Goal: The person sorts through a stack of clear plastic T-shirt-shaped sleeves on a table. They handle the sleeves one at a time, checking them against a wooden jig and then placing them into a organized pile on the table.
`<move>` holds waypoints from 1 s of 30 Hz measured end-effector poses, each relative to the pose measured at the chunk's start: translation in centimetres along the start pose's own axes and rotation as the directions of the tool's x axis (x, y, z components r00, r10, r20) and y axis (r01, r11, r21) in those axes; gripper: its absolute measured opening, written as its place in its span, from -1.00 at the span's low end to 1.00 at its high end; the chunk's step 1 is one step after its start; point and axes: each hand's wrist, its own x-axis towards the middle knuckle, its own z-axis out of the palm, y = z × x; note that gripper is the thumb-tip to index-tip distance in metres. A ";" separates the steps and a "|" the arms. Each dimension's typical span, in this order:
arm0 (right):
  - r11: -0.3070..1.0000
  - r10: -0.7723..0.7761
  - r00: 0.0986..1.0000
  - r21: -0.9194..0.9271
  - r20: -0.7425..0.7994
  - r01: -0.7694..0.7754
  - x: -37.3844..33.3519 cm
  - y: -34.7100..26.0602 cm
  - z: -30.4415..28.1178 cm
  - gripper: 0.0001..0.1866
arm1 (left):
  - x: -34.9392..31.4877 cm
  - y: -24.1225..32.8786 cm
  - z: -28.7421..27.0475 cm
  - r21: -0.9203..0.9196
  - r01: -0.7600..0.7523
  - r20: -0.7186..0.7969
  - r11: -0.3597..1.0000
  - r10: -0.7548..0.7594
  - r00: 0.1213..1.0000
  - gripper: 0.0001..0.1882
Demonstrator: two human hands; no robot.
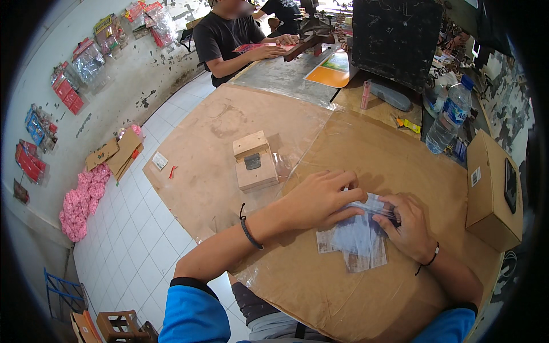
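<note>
Several clear plastic bags [364,243] lie in an uneven stack on the brown-covered table in front of me. My left hand [323,197] reaches in from the left, its thumb and fingers closed on the upper edge of a plastic bag. On the other side, my right hand [407,224] has its fingers curled round the same bag's right end, which looks folded or bunched. The fingers partly cover what lies between them. To the left of my left hand stands a wooden block [255,163] with a dark patch in its stepped middle.
A cardboard box [493,191] with a black phone on it stands at the right. Behind it are a large water bottle [452,117], a grey case [390,95] and a black panel [396,43]. Across the table a person [229,43] handles a red sheet. Pink bundles [86,197] lie on the floor.
</note>
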 end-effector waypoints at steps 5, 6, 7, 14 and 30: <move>1.000 -0.006 1.000 0.000 -0.014 0.006 0.0 -0.1 -0.1 -0.55 | -0.1 -0.2 0.2 0.003 0.005 0.002 1.000 -0.005 1.000 -0.78; 1.000 -0.006 1.000 0.001 -0.012 0.006 0.0 -0.1 -0.1 -0.55 | -0.1 -0.2 0.3 0.001 0.006 -0.004 1.000 -0.006 1.000 -0.79; 1.000 -0.005 1.000 -0.001 -0.005 0.005 0.0 -0.1 -0.1 -0.55 | -0.1 -0.2 0.3 -0.002 0.007 -0.010 1.000 -0.007 1.000 -0.80; 1.000 -0.016 1.000 0.000 -0.002 0.016 0.1 -0.2 -0.3 -0.53 | -0.2 -0.3 0.5 -0.007 0.010 -0.002 1.000 -0.010 1.000 -0.82; 0.997 0.047 0.999 0.056 0.005 -0.047 -0.8 0.4 0.2 -0.61 | 0.1 -0.3 0.5 0.041 -0.044 -0.004 0.998 0.044 0.999 -0.77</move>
